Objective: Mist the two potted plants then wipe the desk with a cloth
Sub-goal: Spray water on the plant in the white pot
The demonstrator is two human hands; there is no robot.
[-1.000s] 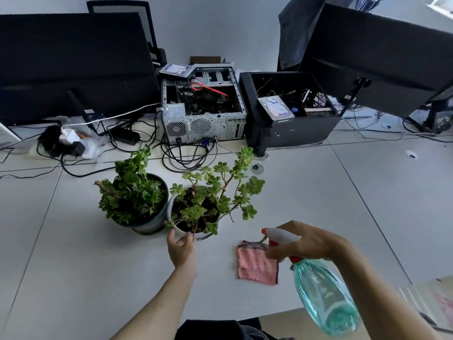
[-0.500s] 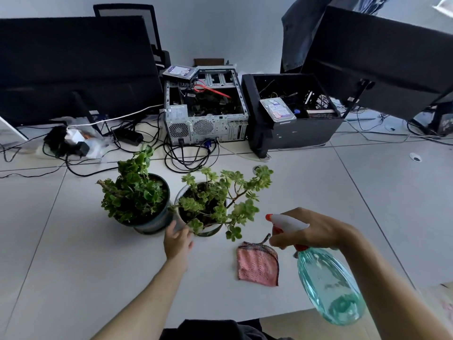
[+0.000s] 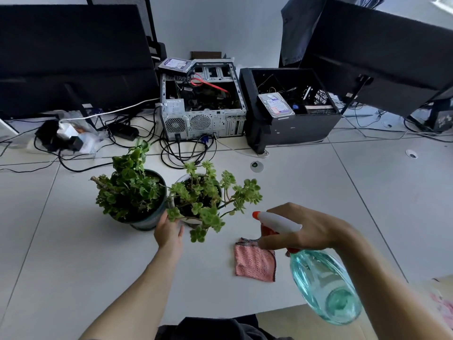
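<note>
Two potted plants stand side by side on the white desk (image 3: 73, 266): a bushy one in a dark pot (image 3: 130, 195) on the left and a sprawling one in a white pot (image 3: 203, 200) on the right. My left hand (image 3: 169, 233) grips the white pot's near rim, between the two pots. In my right hand (image 3: 304, 229) is a teal spray bottle (image 3: 321, 283), its white and red nozzle pointing left at the right plant. A pink cloth (image 3: 253, 262) lies flat on the desk below the nozzle.
Two opened computer cases (image 3: 203, 106) (image 3: 289, 109) sit at the back with tangled cables (image 3: 181, 150) in front. Dark monitors (image 3: 73, 57) (image 3: 382, 52) stand at back left and right. A power strip and clutter (image 3: 71, 136) lie at far left.
The white pot has been turned by my left hand, so its long branch swung from upper right toward the front. My right hand with the bottle rose and came closer to the plant.
</note>
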